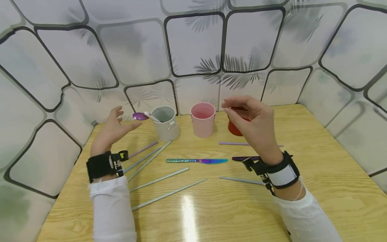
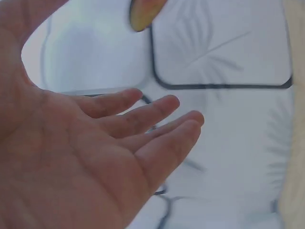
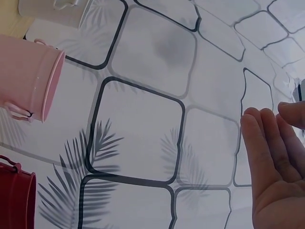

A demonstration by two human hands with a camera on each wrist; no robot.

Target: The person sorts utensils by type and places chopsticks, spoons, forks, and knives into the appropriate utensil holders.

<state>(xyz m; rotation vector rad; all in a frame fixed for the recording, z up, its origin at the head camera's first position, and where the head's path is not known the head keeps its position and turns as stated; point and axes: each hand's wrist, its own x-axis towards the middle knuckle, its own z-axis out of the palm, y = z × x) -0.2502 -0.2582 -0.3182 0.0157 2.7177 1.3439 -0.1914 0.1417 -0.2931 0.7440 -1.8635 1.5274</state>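
Note:
My left hand (image 1: 113, 131) is raised at the left, its thumb and fingers spread with nothing between them. Close to its thumb, a purple spoon head (image 1: 140, 116) and a whitish piece (image 1: 152, 117) stick out over the rim of a white bucket (image 1: 167, 130). In the left wrist view the palm (image 2: 71, 157) faces the camera and holds nothing. My right hand (image 1: 257, 124) hovers in front of a red bucket (image 1: 235, 129), partly hiding it. Its fingers bend loosely toward the thumb, and no object shows in the right wrist view's hand (image 3: 274, 157).
A pink bucket (image 1: 203, 126) stands between the other two. A rainbow knife (image 1: 196, 161) lies mid-table, with a dark utensil (image 1: 245, 158) to its right. Several thin sticks (image 1: 160, 180) lie at the left, plus a purple one (image 1: 232, 143) and a bluish one (image 1: 240, 180) at right.

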